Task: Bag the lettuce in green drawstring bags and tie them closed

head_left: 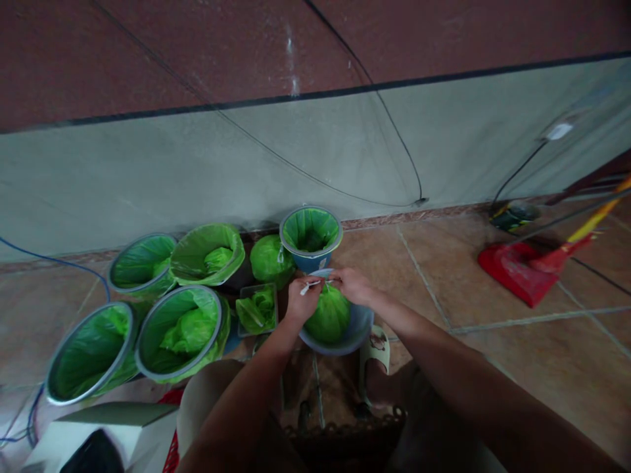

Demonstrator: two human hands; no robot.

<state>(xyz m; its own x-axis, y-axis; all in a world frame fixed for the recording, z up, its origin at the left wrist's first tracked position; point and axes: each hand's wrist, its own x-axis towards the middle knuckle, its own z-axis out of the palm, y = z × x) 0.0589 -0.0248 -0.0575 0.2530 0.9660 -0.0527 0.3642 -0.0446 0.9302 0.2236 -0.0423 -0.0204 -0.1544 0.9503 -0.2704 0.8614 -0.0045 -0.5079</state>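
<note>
Two-tone wall [296, 151] above tiled floor [384, 263]; lined buckets [311, 264] gape untied, a rounded bag [270, 259] beside them seemingly finished; pale basin [363, 328] holds a bulging bag [328, 316], neck pinched by left hand [302, 299] and right hand [352, 286], white tie [310, 286] apparently unfinished

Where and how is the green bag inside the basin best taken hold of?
Probably by its gathered neck, from above: the green bag bulges round below it, and the pale blue basin surrounds its lower part. The left hand and right hand meet at that neck.
</note>
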